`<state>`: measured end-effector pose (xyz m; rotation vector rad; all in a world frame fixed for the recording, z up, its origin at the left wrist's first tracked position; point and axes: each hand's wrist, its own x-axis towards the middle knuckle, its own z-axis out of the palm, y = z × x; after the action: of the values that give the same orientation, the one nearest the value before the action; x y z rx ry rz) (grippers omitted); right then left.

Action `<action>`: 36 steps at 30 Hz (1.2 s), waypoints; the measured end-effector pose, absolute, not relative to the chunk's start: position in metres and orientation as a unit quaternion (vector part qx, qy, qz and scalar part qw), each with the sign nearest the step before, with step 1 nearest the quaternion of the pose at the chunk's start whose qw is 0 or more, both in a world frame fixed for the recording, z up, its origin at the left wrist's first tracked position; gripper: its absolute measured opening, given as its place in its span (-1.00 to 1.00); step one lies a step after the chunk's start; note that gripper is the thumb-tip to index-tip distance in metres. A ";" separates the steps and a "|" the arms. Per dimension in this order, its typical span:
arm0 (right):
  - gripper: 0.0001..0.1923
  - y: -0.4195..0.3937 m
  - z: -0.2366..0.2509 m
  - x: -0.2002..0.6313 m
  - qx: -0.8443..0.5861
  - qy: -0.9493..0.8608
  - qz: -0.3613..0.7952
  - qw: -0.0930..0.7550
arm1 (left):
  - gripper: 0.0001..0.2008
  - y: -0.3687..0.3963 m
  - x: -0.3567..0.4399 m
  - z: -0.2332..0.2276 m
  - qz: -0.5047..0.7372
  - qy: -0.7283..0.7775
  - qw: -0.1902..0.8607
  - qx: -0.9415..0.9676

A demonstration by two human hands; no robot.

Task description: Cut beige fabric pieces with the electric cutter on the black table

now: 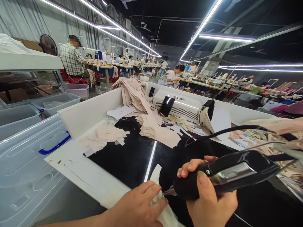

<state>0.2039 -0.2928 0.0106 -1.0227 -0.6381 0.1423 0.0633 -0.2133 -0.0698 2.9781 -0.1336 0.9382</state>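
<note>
My right hand (210, 205) is wrapped round the thick front of a black corded hand tool (232, 173). The tool has a metal plate on its side, and its small metal tip points left toward my left hand. My left hand (139, 205) is closed on a pale cream fabric strip (156, 173) at the near edge of the table. The tool's tip is close beside this strip; whether they touch I cannot tell. Beneath both hands lies a glossy black tabletop (123, 164) with a white border.
Stacked beige fabric pieces (158, 129) and loose scraps (101, 138) lie farther back. Behind them are a phone (167, 105) and a white vented lamp-like device (182, 104). Plastic bins (19, 176) stand left. A co-worker's arm (286, 126) shows at right; others sit at sewing machines.
</note>
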 end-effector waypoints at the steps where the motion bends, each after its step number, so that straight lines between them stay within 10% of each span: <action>1: -0.68 -0.294 0.011 0.204 -0.476 -0.303 0.069 0.823 | -0.78 -0.211 0.064 -0.065 0.285 -0.050 0.008 0.957; 10: -0.69 -0.299 -0.001 0.208 -0.488 -0.320 0.062 0.809 | -0.79 -0.147 0.088 -0.039 0.160 -0.160 0.167 0.960; 36: -0.68 -0.290 -0.006 0.202 -0.508 -0.337 0.026 0.792 | -0.57 -0.142 0.062 -0.031 0.028 -0.151 0.049 0.987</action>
<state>0.2023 -0.2896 -0.0065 -1.0930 -0.7250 0.0558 0.0623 -0.1420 -0.0305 3.0074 -0.4615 0.0851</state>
